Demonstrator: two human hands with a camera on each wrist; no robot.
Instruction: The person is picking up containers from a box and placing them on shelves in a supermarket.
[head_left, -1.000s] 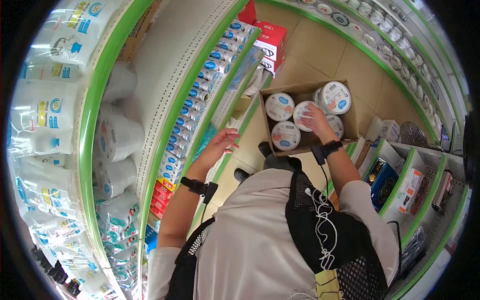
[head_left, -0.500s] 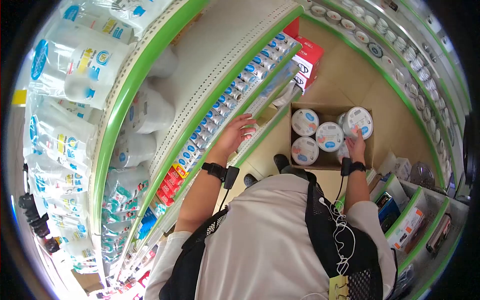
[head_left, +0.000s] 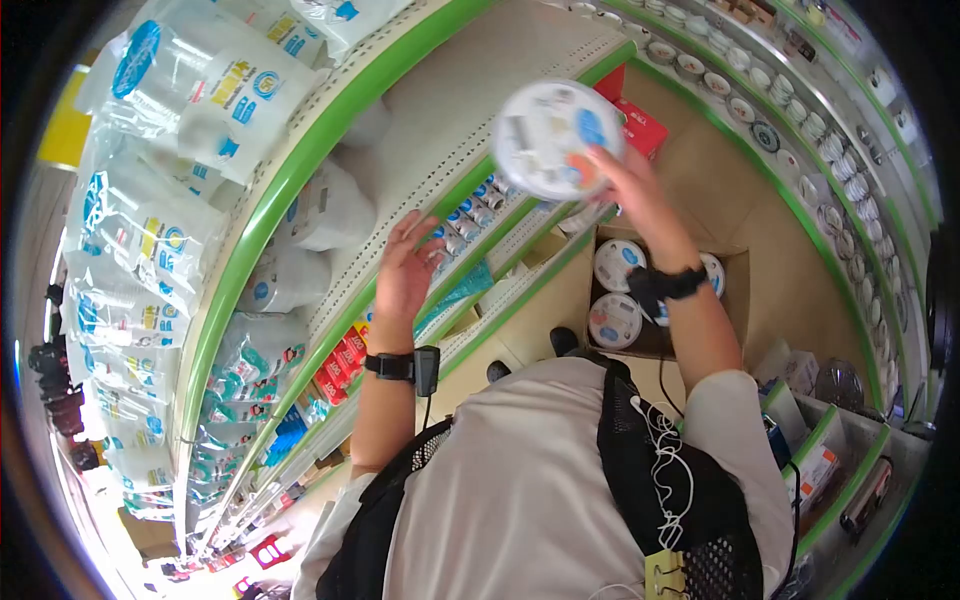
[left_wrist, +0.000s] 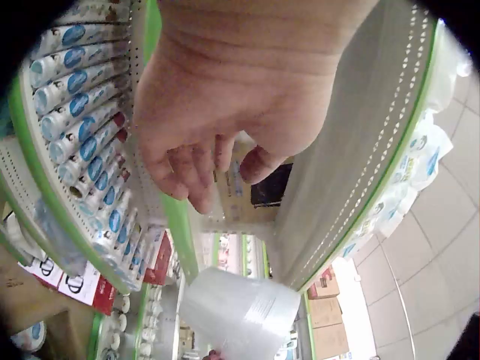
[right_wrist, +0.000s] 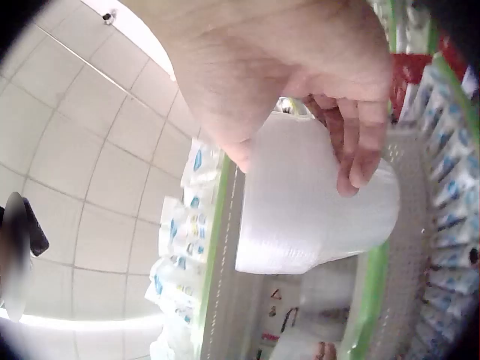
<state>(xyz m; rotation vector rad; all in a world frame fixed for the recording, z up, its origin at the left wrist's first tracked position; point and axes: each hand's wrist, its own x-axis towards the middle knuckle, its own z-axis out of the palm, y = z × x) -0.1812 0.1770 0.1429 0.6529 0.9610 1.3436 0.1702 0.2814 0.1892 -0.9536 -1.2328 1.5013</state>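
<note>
My right hand (head_left: pixel 640 200) grips a round white tub (head_left: pixel 556 140) with a blue and orange label, lifted in front of the shelf. In the right wrist view the fingers of this hand (right_wrist: pixel 300 82) curl round the translucent white stack of the tub (right_wrist: pixel 315 202). My left hand (head_left: pixel 405 275) is raised beside the shelf, loosely curled and empty. The left wrist view has this hand (left_wrist: pixel 232 112) above the held tub (left_wrist: pixel 240 311), apart from it. Several similar tubs (head_left: pixel 615 320) stay in the cardboard box (head_left: pixel 735 325) on the floor, partly behind my right wrist.
Green-edged shelving (head_left: pixel 240 240) runs along the left, with bagged white goods (head_left: pixel 150 250) and similar tubs (head_left: pixel 325 210). Rolled packs (head_left: pixel 470 218) fill a lower shelf, and a red box (head_left: pixel 640 128) stands behind. Bowls (head_left: pixel 765 137) line the far right shelf; small shelves (head_left: pixel 830 450) stand at lower right.
My right hand has lifted a tub out of the box and moved it up and left toward the shelf. My left hand has shifted left, and the view has turned slightly.
</note>
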